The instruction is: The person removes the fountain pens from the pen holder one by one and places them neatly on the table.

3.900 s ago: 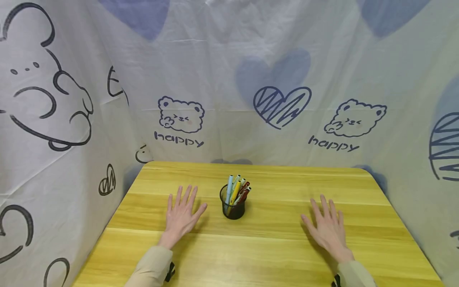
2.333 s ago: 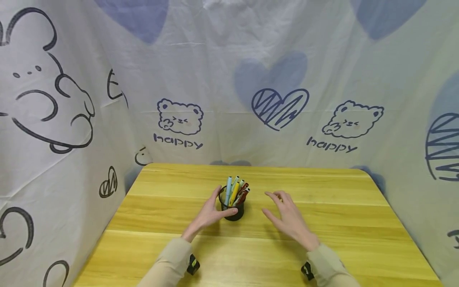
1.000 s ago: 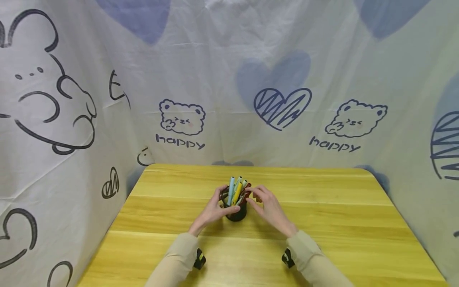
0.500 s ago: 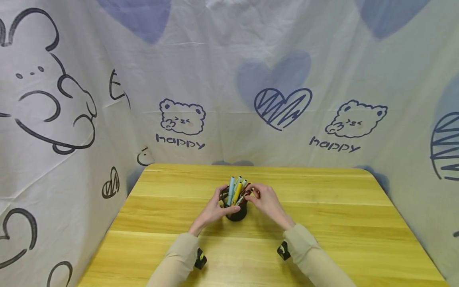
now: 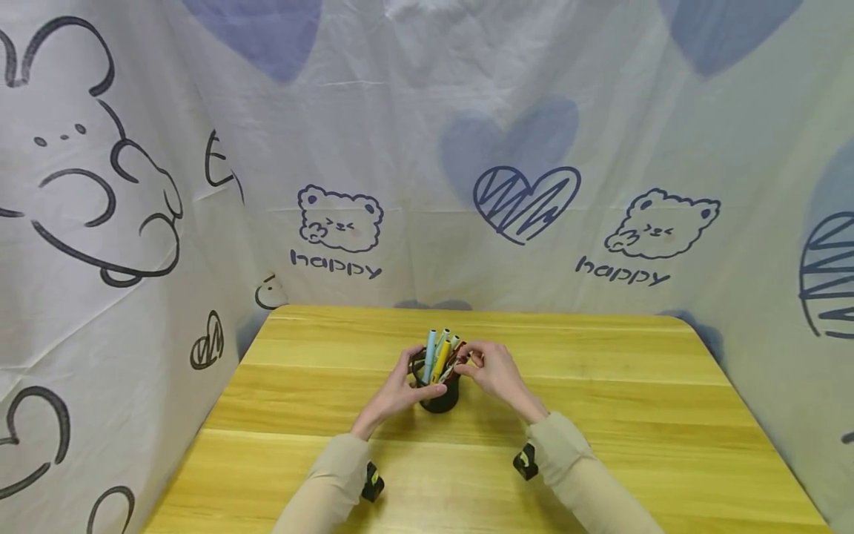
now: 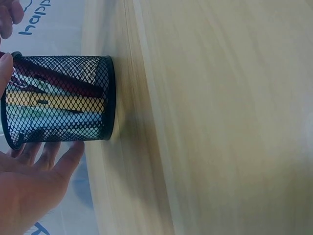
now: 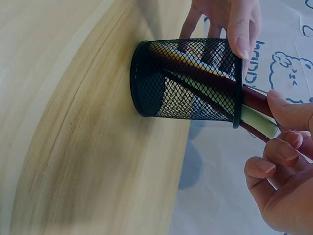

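Note:
A black mesh pen holder point(image 5: 440, 400) stands upright on the table, holding several markers. My left hand point(image 5: 394, 397) grips it from the left, thumb across the front near the rim; in the left wrist view its fingers point(image 6: 68, 159) lie along the mesh. At the holder's right side my right hand point(image 5: 497, 374) pinches the upper end of a dark red marker point(image 7: 257, 99), which is still inside the mesh. Beside that marker is a light green one point(image 7: 259, 120). A yellow marker point(image 5: 442, 360) and a light blue marker point(image 5: 430, 352) rise on the left.
The wooden table point(image 5: 600, 415) stretches out on both sides of the holder. White cloth point(image 5: 414, 148) printed with hearts and bears hangs behind it and at both sides.
Both hands have come in from resting apart on the table. The left has taken hold of the pen holder; the right has reached the dark red marker. The last half second shows little movement.

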Motion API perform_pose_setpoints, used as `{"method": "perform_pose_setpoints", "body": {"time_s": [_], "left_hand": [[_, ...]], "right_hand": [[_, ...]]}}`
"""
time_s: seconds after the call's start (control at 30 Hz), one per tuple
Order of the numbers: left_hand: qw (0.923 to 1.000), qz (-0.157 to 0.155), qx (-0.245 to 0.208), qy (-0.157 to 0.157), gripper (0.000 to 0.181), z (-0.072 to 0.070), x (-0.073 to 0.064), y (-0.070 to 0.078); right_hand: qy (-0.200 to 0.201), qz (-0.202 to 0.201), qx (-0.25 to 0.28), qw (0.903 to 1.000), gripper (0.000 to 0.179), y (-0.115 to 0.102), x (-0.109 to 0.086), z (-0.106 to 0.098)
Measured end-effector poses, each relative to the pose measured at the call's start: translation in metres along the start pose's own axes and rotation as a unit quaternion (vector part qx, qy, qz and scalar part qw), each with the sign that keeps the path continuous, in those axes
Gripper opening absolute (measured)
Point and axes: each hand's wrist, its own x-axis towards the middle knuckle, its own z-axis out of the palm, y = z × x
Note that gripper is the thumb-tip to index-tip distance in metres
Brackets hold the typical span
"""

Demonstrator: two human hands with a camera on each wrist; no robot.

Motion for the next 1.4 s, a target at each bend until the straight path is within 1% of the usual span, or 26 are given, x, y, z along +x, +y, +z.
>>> {"method": "perform_pose_setpoints", "body": {"time_s": [0.27,0.47,0.77,0.87,0.93,1.03,1.13,1.27,1.37,1.4], "left_hand": [[1.0000,-0.004,0.000,0.001,0.094,0.000,-0.001,0.001],[1.0000,-0.007,0.002,-0.001,0.096,0.000,-0.001,0.001],[1.0000,-0.006,0.003,-0.002,0.097,-0.001,-0.001,0.001],[1.0000,-0.007,0.003,-0.001,0.096,-0.001,-0.002,0.001],[1.0000,-0.007,0.003,0.000,0.095,-0.001,-0.002,0.001],[1.0000,-0.008,0.005,0.002,0.095,-0.001,-0.002,0.001],[0.9999,-0.011,0.006,0.003,0.097,-0.001,-0.001,0.000],[0.9999,-0.014,0.005,0.004,0.097,-0.001,0.000,-0.002],[0.9999,-0.015,0.006,0.004,0.097,0.000,0.000,-0.003],[0.9999,-0.015,0.006,0.003,0.097,0.000,0.000,-0.003]], "right_hand": [[0.007,-0.006,0.028,0.9996,0.012,0.000,-0.004,-0.003],[0.032,0.002,0.072,0.9969,0.013,0.000,-0.008,-0.007],[0.079,-0.001,0.141,0.9869,0.017,0.004,-0.017,-0.011],[0.092,0.003,0.163,0.9823,0.018,0.005,-0.020,-0.010],[0.096,0.008,0.188,0.9773,0.019,0.005,-0.022,-0.009],[0.098,0.008,0.241,0.9656,0.020,0.007,-0.025,-0.007],[0.104,-0.004,0.305,0.9468,0.020,0.011,-0.028,-0.005],[0.116,-0.028,0.387,0.9141,0.023,0.017,-0.033,-0.002],[0.124,-0.049,0.446,0.8851,0.026,0.019,-0.037,0.001],[0.125,-0.054,0.461,0.8768,0.026,0.019,-0.038,0.001]]}}
